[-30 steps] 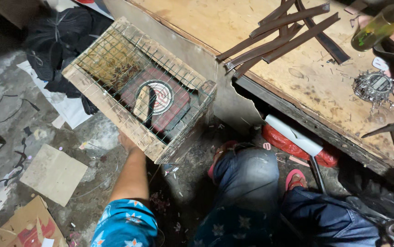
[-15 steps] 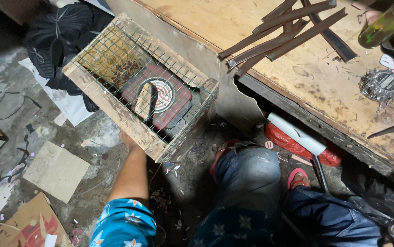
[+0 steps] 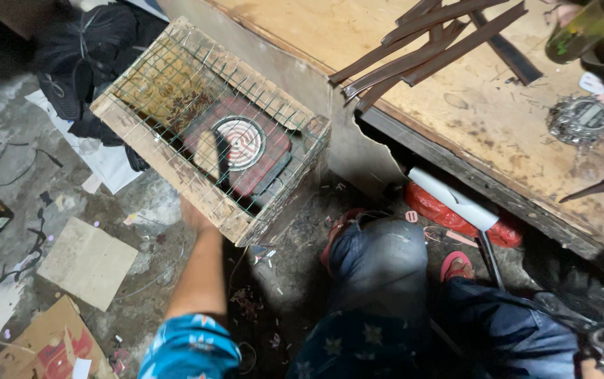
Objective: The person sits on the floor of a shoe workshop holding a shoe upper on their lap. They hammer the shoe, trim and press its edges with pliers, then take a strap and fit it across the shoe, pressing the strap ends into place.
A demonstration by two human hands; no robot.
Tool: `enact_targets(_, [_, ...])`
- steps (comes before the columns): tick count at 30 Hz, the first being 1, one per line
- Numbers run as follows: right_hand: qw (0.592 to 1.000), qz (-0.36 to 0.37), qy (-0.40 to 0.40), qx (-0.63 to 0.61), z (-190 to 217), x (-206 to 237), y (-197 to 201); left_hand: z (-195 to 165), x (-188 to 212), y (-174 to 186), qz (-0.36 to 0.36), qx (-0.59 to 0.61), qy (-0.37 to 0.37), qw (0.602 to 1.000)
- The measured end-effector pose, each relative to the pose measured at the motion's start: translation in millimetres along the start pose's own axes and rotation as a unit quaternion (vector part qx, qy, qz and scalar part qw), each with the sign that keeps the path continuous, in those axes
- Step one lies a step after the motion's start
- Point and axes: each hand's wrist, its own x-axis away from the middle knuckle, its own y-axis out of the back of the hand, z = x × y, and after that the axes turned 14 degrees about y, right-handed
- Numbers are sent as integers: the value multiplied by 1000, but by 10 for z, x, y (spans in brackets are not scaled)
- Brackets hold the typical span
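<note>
My left hand (image 3: 193, 214) grips the near bottom edge of a wooden-framed cage (image 3: 165, 160) covered in wire mesh, holding it tilted above the floor. The fingers are mostly hidden under the frame. Through the mesh shows a red and dark object with a round white-ringed disc (image 3: 240, 142); I cannot tell whether it lies inside the cage or beneath it. My left arm in a blue patterned sleeve (image 3: 190, 347) reaches up from below. My right hand is out of sight.
A worn wooden workbench (image 3: 449, 112) runs along the right, carrying dark metal strips (image 3: 421, 45), a tangle of wire (image 3: 579, 121) and a green bottle (image 3: 582, 28). Under it lie a red bag (image 3: 449, 214) and a white roll (image 3: 449, 198). Cardboard (image 3: 88, 261) and black cloth (image 3: 70, 49) litter the floor.
The view has drifted slightly. The cage stays in my left hand at nearly the same place and tilt.
</note>
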Motion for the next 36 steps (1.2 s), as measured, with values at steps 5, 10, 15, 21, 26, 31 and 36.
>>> enact_targets(5, [999,-12,-10,34,171,-14,111,477,484,241,-53,150,64,985])
enact_targets(10, [992,-61,113,9,565,-65,229,1043,1040,635,7,189,311,931])
enact_targets(15, [886,67,73,-454,1251,-211,137,918,1500,918,295,464,165,819])
enact_targets(21, [715,230,21,-660,2191,-441,99,-246,2194,746,585,524,43,618])
enact_targets(26, [686,148,93,-706,2436,-494,207,-1015,2499,865,726,461,-84,503])
enact_targets(31, [691,118,70,-710,2500,-443,365,-1415,2376,1125,662,419,-266,561])
enact_targets(36, [731,174,95,-653,2466,-309,653,-1692,2188,1308,641,320,-250,651])
